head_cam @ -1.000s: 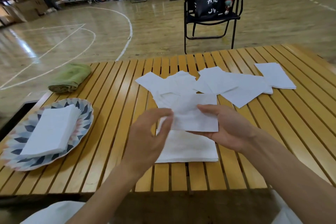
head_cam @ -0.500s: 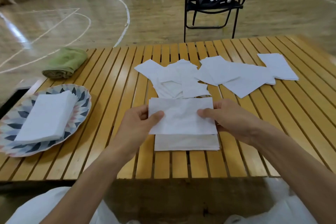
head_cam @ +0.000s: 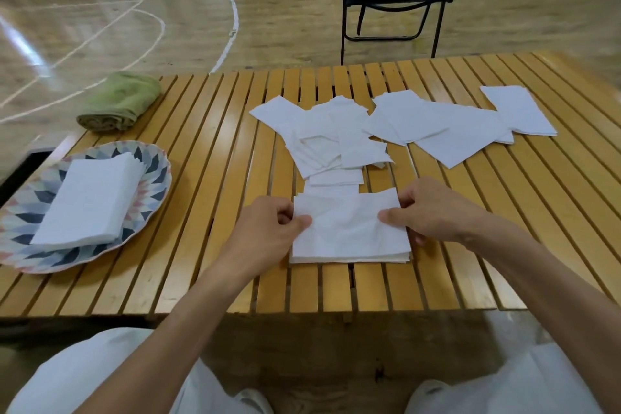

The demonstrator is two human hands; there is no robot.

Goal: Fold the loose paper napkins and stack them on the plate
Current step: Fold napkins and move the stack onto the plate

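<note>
Both hands, left [head_cam: 268, 232] and right [head_cam: 433, 212], pinched folded white paper napkin [head_cam: 349, 222] atop small pile. Next: carry pile left to patterned plate [head_cam: 153, 158].

The left hand's [head_cam: 268, 228] fingertips are disappearing under the folded napkin [head_cam: 349, 228], so their hold there is hiding. The plate's [head_cam: 153, 158] left rim is running off the picture's edge. The chair [head_cam: 393, 7] beyond the table's far edge is getting cropped at the top.
</note>
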